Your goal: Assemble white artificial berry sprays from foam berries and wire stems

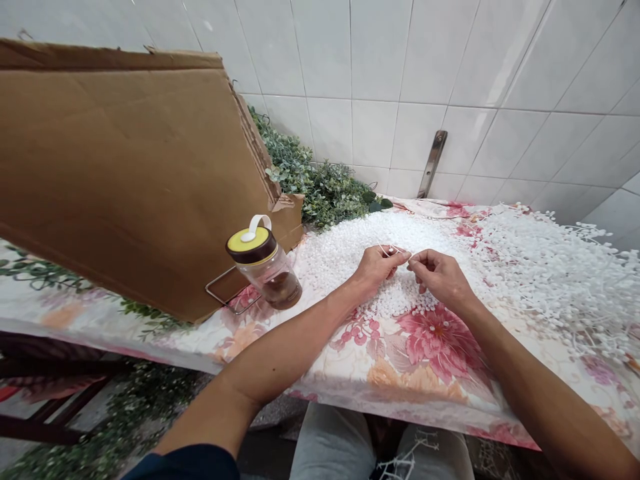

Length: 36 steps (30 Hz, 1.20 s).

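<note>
Over a heap of small white beads (345, 250), my two hands meet fingertip to fingertip. My left hand (376, 268) is closed in a pinch on a thin white plastic stem (384, 249), whose prongs stick out above the thumb. Close against it, my right hand (440, 275) pinches thumb and forefinger together at the stem's end. Whatever lies between those right fingertips is too small to make out. To the right spreads a large pile of white branched stems with beaded tips (565, 280).
A clear jar (273, 277) with a yellow-and-brown lid and dark contents stands left of the beads. Behind it leans a big cardboard box (125, 167). Green artificial foliage (330, 187) lies by the tiled wall. A floral cloth (430, 377) covers the table.
</note>
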### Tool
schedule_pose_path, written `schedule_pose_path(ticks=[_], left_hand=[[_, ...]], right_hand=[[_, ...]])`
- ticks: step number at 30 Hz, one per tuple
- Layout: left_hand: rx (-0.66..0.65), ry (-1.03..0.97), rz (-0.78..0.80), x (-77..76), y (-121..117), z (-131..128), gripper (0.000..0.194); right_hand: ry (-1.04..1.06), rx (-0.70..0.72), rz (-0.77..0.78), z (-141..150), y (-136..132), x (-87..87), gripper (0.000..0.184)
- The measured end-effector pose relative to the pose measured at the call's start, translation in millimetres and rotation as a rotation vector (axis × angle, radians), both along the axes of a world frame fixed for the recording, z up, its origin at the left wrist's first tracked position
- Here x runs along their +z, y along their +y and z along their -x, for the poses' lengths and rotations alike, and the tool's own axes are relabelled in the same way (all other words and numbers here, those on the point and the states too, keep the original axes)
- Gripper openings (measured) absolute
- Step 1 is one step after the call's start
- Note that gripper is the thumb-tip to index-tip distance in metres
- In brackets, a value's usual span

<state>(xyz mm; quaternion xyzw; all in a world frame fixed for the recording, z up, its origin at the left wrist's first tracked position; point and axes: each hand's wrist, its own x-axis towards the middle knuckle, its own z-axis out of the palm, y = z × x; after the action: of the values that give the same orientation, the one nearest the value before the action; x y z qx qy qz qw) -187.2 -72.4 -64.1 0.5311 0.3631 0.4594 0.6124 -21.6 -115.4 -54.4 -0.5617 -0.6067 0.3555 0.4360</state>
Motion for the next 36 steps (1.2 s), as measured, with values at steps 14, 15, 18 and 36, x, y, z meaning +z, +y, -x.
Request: schedule_pose_path(ticks=[14,15,18,36], left_hand=[[-0.017,0.019,-0.034,-5.4,-0.2,-1.4,0.041],[-0.004,0.031,-0.041,-4.9,-0.7,-1.5,0.041],[0.043,0.055,-0.064,-1.2,-3.7,-1.5,0.043],[0.182,0.128,-0.481,10.7,-12.2,1.9,0.02]], right_hand=[[-0.046,-0.045,-0.025,1.6,0.0,-1.1,0.022],[-0.051,-0.044,-0.027,2.3,-0.3,-1.5,0.021],[-0.075,-0.044,-0.038,3.8,-1.0,-1.9,0.019],[-0.115,-0.241,0.074,-9.7,10.2,-0.6,0.008]])
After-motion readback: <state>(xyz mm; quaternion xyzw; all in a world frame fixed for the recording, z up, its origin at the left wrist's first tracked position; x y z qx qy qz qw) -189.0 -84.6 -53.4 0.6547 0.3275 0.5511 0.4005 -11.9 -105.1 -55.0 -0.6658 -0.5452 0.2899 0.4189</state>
